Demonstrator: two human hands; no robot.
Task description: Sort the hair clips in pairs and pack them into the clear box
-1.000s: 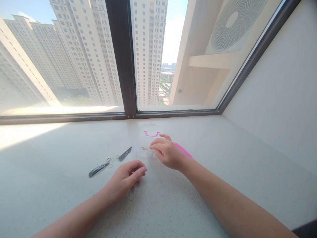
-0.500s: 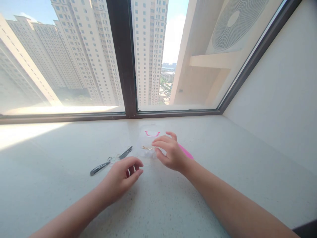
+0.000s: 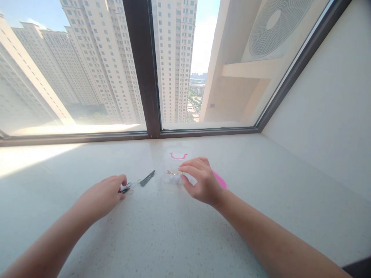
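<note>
On the left of the sill, my left hand (image 3: 106,196) has its fingers closed around a black hair clip (image 3: 125,190), much of which they hide. Small hair ties (image 3: 133,185) lie beside its fingertips. A second dark hair clip (image 3: 147,178) rests a little to the right. My right hand (image 3: 201,179) hovers at the right side of a clear plastic box (image 3: 173,180), thumb and forefinger apart. Close to those fingertips, a gold-coloured clip (image 3: 172,172) lies in the box. The pink handle (image 3: 178,156) shows at the box's far side.
A bright pink object (image 3: 219,180) is partly hidden behind my right hand. The speckled white sill (image 3: 174,235) meets a dark window frame (image 3: 203,133) at the back and a white wall (image 3: 327,116) on the right.
My left hand has moved left from the middle of the sill and closed on the black hair clip. My right hand has barely shifted beside the box.
</note>
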